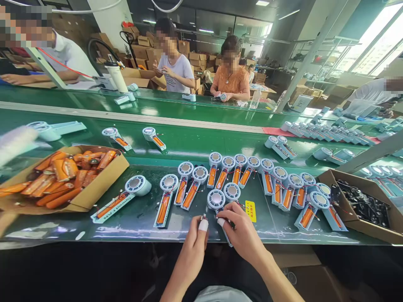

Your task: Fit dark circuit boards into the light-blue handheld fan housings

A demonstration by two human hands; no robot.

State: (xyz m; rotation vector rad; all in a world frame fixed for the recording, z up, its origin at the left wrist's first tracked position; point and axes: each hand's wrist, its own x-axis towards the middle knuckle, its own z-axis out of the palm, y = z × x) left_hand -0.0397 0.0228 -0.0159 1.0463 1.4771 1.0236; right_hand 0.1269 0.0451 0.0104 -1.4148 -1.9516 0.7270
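Directly before me on the bench lies a light-blue handheld fan body [215,199], its round head away from me and its handle partly hidden by my right hand. My left hand [194,237], with a white cover on the thumb, pinches a tiny wire connector [204,217] left of the handle. Over the handle, my right hand [239,230] has thumb and index finger closed together; what they grip is too small to make out. Another fan body [232,192] lies just behind. Several more, such as one at left [168,183], show orange batteries and thin wires in open handles.
A cardboard box of orange battery packs [105,178] stands at left, and a box of black parts [333,178] at right. A yellow label [250,211] lies near my right hand. Behind runs a green conveyor belt [195,140], with people working across it. A blurred sleeve reaches in at far left.
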